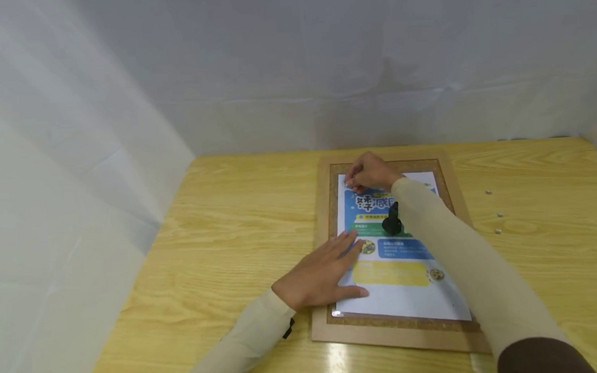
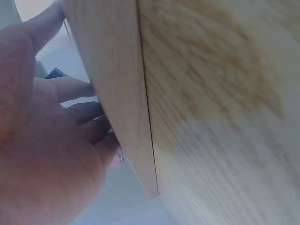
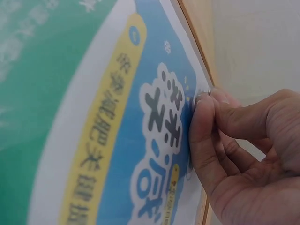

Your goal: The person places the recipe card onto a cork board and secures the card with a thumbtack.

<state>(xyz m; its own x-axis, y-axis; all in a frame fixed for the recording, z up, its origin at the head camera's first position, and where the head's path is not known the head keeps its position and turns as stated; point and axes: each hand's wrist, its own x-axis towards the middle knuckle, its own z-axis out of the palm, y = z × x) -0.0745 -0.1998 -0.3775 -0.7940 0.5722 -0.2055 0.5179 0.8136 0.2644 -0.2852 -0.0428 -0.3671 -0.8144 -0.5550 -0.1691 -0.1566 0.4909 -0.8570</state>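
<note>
A printed sheet (image 1: 406, 301) in blue, green and yellow lies on a cork board (image 1: 446, 184) with a wide light-brown border. My right hand (image 1: 372, 172) is at the sheet's top left corner, its thumb and index finger pinching a small clear pin (image 3: 202, 92) against the sheet; the pin's point is hidden. Spread fingers of my left hand (image 1: 323, 273) rest on the sheet's left edge, around mid-height. In the left wrist view that hand (image 2: 51, 126) shows its palm side, fingertips over the board's edge (image 2: 112, 93).
Three small shiny pieces, one of them a pin-like piece (image 1: 500, 215), lie on the wood-grain table (image 1: 231, 227) right of the board. A small shiny spot (image 1: 337, 313) shows at the sheet's bottom left corner. White sheeting (image 1: 276, 121) stands behind and left of the table.
</note>
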